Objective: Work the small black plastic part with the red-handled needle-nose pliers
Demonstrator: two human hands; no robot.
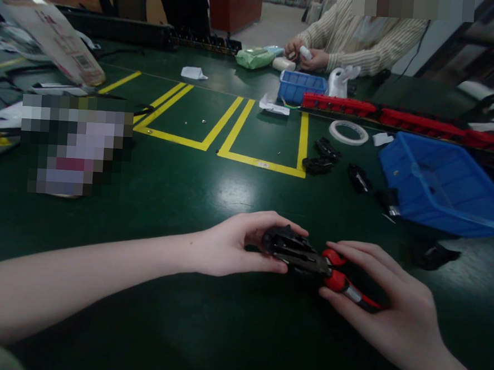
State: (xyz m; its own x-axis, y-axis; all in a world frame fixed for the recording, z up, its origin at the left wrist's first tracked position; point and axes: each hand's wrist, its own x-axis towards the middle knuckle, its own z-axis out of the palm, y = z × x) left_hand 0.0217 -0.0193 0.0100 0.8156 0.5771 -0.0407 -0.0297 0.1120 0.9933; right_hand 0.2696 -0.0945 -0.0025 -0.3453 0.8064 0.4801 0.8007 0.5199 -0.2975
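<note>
In the head view my left hand (243,243) grips a black plastic part (279,240) between thumb and fingers, low over the green table. Wrapped around the red-and-black handles of a pair of pliers (351,292) is my right hand (394,300). The dark jaws of the pliers lie against the black part; exactly what they bite on cannot be made out. Similar black parts (359,179) lie to the right, beyond my hands, and another black piece (433,255) rests near the right side.
A large blue bin (451,186) stands at right, with a tape roll (348,132) behind it. Yellow tape lines (260,163) mark the table (180,186). Red strips (339,103) and a small blue basket (301,88) sit farther back. Across the table, a person's hands (317,60) hold a white item.
</note>
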